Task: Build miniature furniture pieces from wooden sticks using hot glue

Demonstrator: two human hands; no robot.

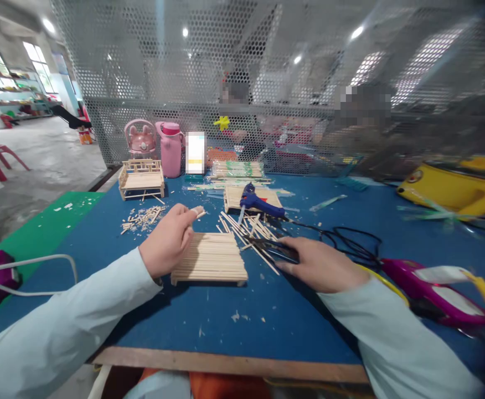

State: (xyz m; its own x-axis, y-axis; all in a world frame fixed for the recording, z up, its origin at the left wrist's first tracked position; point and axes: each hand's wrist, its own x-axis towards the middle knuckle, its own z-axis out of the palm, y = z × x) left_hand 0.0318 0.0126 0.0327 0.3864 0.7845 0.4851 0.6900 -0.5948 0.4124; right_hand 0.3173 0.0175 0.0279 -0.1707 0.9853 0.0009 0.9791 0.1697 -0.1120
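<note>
Pinching stick bits [200, 211] mid-frame with our left hand [170, 238], pliers [283, 251] grasped in our right hand [321, 263] — best keep ends even.

Room before platform [211, 257], glue gun [264, 205] beyond

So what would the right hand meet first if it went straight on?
Probably the loose sticks by the tip of the dark tool in the right hand; depth is unclear.

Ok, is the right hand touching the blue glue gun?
Apart: the head view shows a strip of tabletop between the right hand and the blue glue gun.
</note>
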